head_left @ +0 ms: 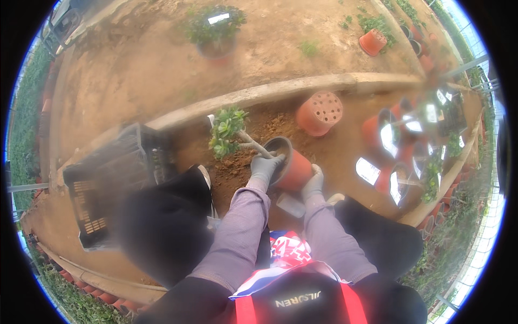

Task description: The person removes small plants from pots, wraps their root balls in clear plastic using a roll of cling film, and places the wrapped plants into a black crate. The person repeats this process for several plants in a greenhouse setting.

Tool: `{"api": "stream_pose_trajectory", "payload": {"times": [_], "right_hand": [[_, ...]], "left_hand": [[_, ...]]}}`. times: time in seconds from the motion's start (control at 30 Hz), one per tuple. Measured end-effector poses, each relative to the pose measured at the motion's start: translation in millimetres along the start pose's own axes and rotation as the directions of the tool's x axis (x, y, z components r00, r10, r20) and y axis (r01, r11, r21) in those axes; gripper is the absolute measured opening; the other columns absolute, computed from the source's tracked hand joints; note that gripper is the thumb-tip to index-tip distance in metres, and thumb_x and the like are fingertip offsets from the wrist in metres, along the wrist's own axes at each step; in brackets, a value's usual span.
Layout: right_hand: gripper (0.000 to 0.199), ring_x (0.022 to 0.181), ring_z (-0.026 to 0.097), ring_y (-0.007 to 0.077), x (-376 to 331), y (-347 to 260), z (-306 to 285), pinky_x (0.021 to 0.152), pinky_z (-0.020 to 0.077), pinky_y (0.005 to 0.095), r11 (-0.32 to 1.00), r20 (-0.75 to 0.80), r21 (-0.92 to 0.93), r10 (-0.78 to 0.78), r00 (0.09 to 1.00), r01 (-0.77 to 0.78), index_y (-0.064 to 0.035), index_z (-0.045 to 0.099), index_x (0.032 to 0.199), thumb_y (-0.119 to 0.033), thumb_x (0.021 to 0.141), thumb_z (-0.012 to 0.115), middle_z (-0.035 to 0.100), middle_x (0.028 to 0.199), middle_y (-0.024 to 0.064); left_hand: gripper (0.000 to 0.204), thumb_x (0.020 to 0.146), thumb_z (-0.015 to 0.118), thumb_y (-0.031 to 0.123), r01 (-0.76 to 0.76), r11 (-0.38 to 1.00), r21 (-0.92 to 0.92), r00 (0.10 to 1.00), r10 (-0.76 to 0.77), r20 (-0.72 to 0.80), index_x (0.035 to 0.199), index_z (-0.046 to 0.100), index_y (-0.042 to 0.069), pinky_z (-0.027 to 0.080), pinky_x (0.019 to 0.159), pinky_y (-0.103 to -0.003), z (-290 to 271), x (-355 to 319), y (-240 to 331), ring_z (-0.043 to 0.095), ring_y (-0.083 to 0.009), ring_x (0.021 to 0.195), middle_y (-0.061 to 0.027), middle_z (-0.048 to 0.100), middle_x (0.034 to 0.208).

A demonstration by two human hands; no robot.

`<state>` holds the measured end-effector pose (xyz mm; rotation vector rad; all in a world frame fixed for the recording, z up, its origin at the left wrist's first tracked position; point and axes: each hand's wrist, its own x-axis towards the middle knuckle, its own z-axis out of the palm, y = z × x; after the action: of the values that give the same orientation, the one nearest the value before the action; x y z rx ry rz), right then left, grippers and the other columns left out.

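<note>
Between my knees a terracotta-coloured plant pot [296, 171] lies tilted, its dark opening facing left. A succulent plant [229, 132] with a thick bare stem and a green leafy head leans out to the left, its base at the pot's mouth. My gloved left hand [265, 167] is closed round the lower stem at the rim. My gloved right hand [313, 182] grips the pot's outer side near its bottom. The roots are hidden by my left hand and the pot. Just below the pot lies a pale translucent container [291, 205].
Loose dug soil [229, 171] lies before me. An upturned pot [319, 113] with holes stands beyond, and a black plastic crate [108, 181] is at left. Several pots with white labels [368, 170] crowd the right. A low concrete curb [259, 97] crosses ahead, with a potted plant [216, 32] past it.
</note>
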<state>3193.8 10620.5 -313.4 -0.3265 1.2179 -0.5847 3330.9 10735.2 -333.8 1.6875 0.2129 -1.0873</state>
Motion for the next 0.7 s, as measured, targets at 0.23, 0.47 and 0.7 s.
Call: {"api": "stream_pose_trajectory", "payload": {"times": [0.23,0.47,0.7], "right_hand": [[0.054,0.104,0.064,0.0279,6.7,17.8,5.4,0.091,0.0518,0.0406,0.967,-0.356,-0.243,-0.166,0.920,0.080,0.0040,0.060,0.124,-0.042,0.097,0.060,0.065,0.117,0.0143],[0.058,0.114,0.061,0.0309,1.8,31.2,-13.0,0.098,0.0497,0.0407,0.989,0.024,0.070,0.129,0.991,-0.130,0.0024,0.057,0.131,-0.046,0.099,0.054,0.063,0.126,0.0157],[0.056,0.125,0.055,0.0306,-46.0,-20.8,36.9,0.107,0.0449,0.0395,0.975,0.327,-0.181,0.185,0.927,-0.131,-0.0009,0.053,0.138,-0.040,0.099,0.058,0.058,0.137,0.0163]], "left_hand": [[0.063,0.073,0.087,0.029,-0.157,0.967,-0.200,0.986,0.165,0.021,0.125,0.065,0.002,0.056,0.084,-0.029,-6.8,21.1,-25.6,0.070,-0.0177,0.095,-0.0113,0.073,0.110],[0.077,0.078,0.074,0.057,0.065,0.840,0.538,0.996,-0.022,-0.085,0.136,0.061,0.008,0.045,0.106,-0.034,-14.3,-31.2,13.4,0.059,-0.0273,0.124,-0.0157,0.060,0.137],[0.073,0.090,0.059,0.062,0.047,0.957,0.286,0.959,-0.124,0.256,0.140,0.057,0.009,0.041,0.112,-0.037,-29.0,-23.5,15.6,0.056,-0.0285,0.128,-0.0130,0.054,0.146]]}}
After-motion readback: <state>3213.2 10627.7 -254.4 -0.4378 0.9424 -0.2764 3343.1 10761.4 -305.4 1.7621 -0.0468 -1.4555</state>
